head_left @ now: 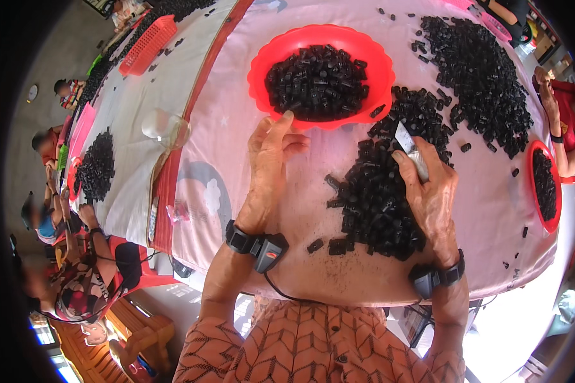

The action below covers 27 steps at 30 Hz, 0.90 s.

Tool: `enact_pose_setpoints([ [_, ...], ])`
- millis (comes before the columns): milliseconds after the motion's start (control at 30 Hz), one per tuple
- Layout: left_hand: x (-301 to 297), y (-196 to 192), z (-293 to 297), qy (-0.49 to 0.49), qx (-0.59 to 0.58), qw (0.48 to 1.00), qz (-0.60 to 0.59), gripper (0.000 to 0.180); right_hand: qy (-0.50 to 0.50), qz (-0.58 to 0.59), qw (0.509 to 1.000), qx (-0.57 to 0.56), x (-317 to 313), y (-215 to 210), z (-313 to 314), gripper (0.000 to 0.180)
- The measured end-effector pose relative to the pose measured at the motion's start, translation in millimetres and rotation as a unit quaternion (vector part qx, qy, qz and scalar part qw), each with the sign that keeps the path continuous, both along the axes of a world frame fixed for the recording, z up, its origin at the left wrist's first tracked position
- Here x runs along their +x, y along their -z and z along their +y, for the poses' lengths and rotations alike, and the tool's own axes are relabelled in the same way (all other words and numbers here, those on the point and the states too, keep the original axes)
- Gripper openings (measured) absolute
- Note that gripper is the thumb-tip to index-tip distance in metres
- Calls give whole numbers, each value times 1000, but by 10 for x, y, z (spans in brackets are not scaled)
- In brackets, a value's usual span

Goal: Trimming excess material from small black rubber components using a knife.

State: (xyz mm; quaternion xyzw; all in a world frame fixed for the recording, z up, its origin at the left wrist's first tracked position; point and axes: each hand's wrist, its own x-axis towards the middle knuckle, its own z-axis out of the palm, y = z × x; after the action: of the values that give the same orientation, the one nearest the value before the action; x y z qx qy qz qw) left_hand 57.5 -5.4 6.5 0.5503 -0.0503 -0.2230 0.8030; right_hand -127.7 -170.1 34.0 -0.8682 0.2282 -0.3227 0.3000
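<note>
My left hand (269, 148) is at the near rim of a red scalloped basin (259, 89). Its thumb points up over the rim and its fingers bend to the right, apart, with nothing visible in them. Whether it touches the basin I cannot tell. Small black cylindrical plastic parts (316, 83) fill the basin. My right hand (429, 182) grips a short knife (405, 138) with a pale flat blade pointing up and left. This hand is over a large heap of the same black parts (380, 198).
Another black heap (476, 80) lies at the far right, with a smaller red basin (535, 198) by the right edge. A red basket (148, 46) and a clear round container (166, 129) are on the left. Several people sit around the cloth-covered table (236, 64).
</note>
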Motion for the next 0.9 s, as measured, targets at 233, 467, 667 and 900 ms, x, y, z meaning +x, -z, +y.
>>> enact_pose_setpoints([
  [233, 117, 2, 116, -54, -16, 998, -23, 19, 10, 2, 1000, -10, 14, -53, 6, 24],
  [467, -15, -174, 220, 234, 116, 965, -20, 27, 9, 15, 1000, 3, -13, -20, -25, 24],
  [667, -303, -211, 224, 294, 243, 835, -396, 20, 2, -34, 999, 31, -15, -16, -10, 26],
  [900, -432, -93, 199, 275, 300, 723, -558, 20, -14, -41, 999, 32, -26, -48, 15, 26],
])
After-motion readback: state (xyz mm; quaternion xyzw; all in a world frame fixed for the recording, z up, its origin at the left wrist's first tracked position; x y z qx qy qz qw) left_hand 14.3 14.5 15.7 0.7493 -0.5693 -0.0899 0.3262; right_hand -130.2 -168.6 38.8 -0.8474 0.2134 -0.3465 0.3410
